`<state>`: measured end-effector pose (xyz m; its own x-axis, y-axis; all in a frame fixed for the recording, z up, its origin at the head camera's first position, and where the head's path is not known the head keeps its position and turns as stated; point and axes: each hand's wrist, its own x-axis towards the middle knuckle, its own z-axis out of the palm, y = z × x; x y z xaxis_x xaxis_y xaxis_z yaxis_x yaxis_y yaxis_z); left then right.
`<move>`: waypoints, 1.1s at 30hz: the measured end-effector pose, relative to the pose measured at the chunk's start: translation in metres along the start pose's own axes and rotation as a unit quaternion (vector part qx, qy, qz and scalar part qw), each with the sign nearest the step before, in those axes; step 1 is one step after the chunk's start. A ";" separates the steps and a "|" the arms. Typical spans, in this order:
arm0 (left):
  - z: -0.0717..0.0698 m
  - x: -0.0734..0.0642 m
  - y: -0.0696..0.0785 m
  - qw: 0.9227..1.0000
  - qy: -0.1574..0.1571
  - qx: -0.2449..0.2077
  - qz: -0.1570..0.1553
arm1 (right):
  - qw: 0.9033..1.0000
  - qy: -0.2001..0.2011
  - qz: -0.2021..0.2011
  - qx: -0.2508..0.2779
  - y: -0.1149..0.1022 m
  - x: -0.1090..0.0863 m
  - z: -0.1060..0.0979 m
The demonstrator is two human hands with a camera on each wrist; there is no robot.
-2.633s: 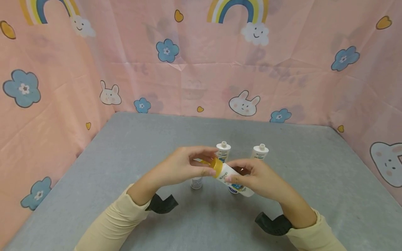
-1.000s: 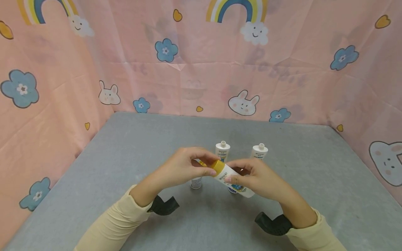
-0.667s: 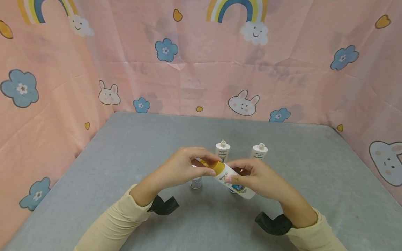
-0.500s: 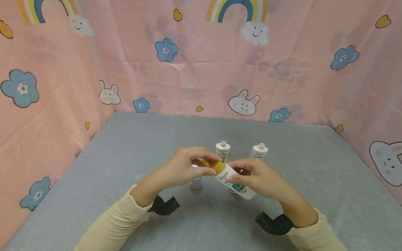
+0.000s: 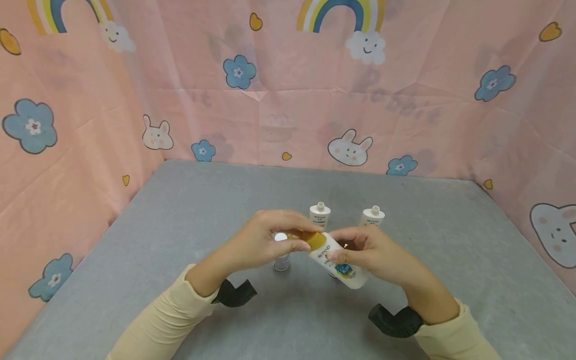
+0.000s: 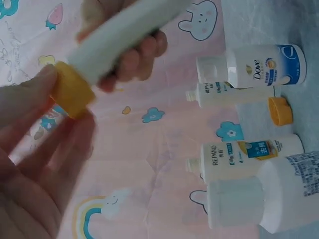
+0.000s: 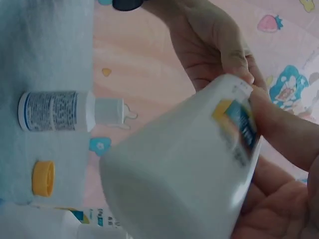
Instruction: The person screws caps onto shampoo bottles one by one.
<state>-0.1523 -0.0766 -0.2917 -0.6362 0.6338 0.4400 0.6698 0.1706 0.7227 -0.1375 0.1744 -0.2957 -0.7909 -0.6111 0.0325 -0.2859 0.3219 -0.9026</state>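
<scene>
Above the table, my right hand (image 5: 378,255) grips a white REPAND squeeze bottle (image 5: 336,266), tilted with its base down to the right. The fingers and thumb of my left hand (image 5: 256,240) pinch the yellow cap (image 5: 317,241) at its upper end. In the left wrist view, the cap (image 6: 73,92) sits against the end of the bottle, between thumb and fingertips. The right wrist view shows the wide base end of the bottle (image 7: 169,164) close up. Two REPAND bottles with bare necks, one on the left (image 5: 320,216) and one on the right (image 5: 373,216), stand behind the hands.
A white-capped bottle (image 5: 281,261) stands beneath my left hand. The left wrist view also shows a Dove bottle (image 6: 269,67) and a loose yellow cap (image 6: 280,111) on the grey table (image 5: 225,190). A pink printed curtain (image 5: 288,100) surrounds the table.
The held bottle has shifted slightly right, and its base hangs lower. The yellow cap has turned in my left fingers. The standing bottles have stayed in place.
</scene>
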 end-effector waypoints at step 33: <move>0.002 0.001 0.008 0.981 -0.028 0.034 -0.186 | 0.991 0.090 0.016 -0.096 -0.005 0.001 0.012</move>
<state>-0.1471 -0.0734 -0.2866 -0.8214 0.5575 0.1206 0.4198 0.4477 0.7895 -0.1300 0.1635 -0.2966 -0.8800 -0.4649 0.0970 -0.3434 0.4818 -0.8062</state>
